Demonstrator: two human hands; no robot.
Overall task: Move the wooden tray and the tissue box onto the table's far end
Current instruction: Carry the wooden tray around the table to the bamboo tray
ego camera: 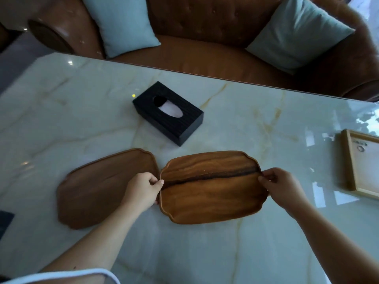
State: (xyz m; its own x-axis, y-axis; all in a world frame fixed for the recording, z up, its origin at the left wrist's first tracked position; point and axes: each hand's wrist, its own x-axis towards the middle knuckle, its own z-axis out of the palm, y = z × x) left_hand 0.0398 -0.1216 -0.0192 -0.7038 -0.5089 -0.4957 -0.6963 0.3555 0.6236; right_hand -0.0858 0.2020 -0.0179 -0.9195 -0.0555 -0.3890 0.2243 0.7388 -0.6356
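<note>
2 bare arms reaching up from the bottom of the frame, hands at centre.

My left hand (142, 190) sits just left of centre, fingers curled, thumb and fingertips pinched on the wooden tray (213, 187) at its left edge. My right hand (282, 186), right of centre, pinches the opposite edge the same way. Both forearms angle inward.

— Bright or dim?
— Fairly dim and soft, with daylight entering from the right; white glare patches sit on the glossy desk (338, 124) there.
— Sharp?
— Slightly blurred throughout, and the wide lens bends the desk's far edge.
</note>
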